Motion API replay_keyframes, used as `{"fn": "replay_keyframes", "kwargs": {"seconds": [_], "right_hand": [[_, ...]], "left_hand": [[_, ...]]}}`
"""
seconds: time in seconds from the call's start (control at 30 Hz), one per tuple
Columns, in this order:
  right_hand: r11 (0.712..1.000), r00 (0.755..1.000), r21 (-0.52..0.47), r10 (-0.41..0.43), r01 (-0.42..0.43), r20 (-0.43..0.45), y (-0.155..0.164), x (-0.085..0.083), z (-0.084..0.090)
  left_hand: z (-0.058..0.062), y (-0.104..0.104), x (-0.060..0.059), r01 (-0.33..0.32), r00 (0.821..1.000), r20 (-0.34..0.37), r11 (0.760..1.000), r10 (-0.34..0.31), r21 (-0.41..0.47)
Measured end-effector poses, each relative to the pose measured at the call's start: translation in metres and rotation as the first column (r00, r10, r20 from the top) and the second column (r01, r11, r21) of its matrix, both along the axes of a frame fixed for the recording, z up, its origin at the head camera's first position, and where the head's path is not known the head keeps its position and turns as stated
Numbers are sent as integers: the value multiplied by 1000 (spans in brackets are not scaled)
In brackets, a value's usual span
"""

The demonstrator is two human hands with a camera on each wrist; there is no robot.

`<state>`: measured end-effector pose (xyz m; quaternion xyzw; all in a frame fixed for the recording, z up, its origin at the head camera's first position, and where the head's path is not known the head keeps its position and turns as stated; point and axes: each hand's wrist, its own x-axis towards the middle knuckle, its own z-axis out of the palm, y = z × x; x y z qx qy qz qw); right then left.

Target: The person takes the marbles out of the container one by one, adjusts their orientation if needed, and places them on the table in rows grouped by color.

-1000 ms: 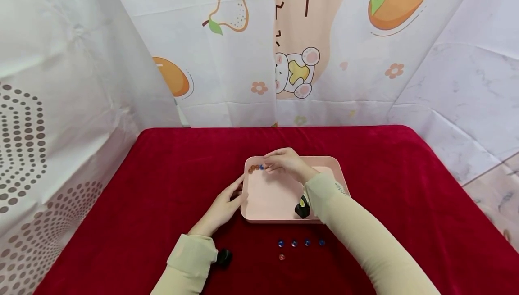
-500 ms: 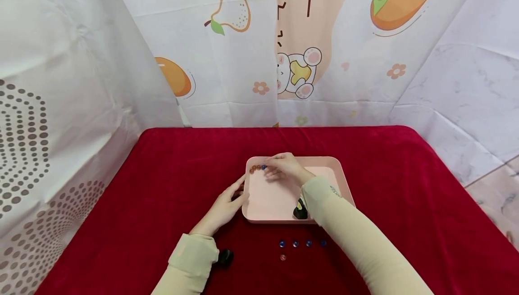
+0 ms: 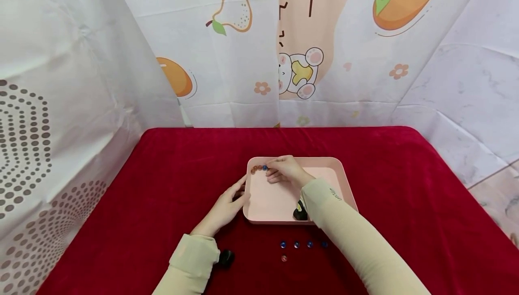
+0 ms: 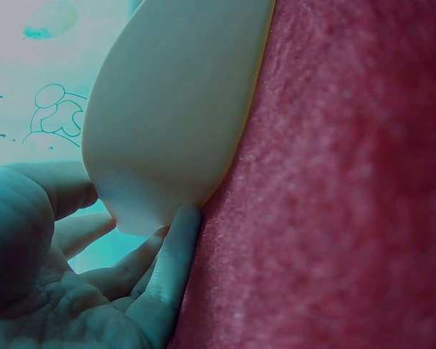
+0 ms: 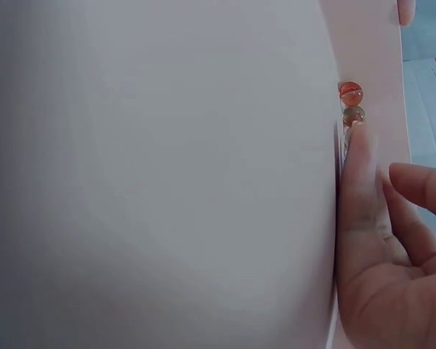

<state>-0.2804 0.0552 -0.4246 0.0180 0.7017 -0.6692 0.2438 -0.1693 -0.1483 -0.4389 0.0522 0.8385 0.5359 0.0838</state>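
Note:
A pink tray (image 3: pixel 267 200) lies on the red cloth. At its far left corner, amber marbles (image 3: pixel 253 170) and a blue marble (image 3: pixel 265 167) sit in a short row along the wall. My right hand (image 3: pixel 289 171) reaches into the tray, its fingertips at the row's right end. In the right wrist view, one straight finger touches the marbles, with an orange marble (image 5: pixel 352 94) farthest from it; that fingertip hides part of the row. My left hand (image 3: pixel 225 206) rests against the tray's left side, thumb at the rim and loosely extended fingers against the outer wall (image 4: pixel 174 109).
Several blue marbles (image 3: pixel 297 244) form a row on the red cloth (image 3: pixel 182 164) in front of the tray. One reddish marble (image 3: pixel 284 258) lies just nearer than the row's left end. Printed curtains (image 3: pixel 227 74) stand behind the table.
The right hand has shifted slightly, its fingers now lower and closer beside the blue marble, which shows more clearly. The left hand keeps its place at the tray. The whole view drifts slightly right.

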Motion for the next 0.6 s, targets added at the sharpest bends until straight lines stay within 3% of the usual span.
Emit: {"fn": "replay_keyframes", "kwargs": {"seconds": [0.23,0.6], "right_hand": [[999,1000,44,-4,4,0,1,2,1],[1000,1000,15,19,-19,-18,3,0,-6]], "left_hand": [[2,1,1,-16,1000,2,1000,16,8],[1,1,1,-18,1000,3,1000,18,2]]}}
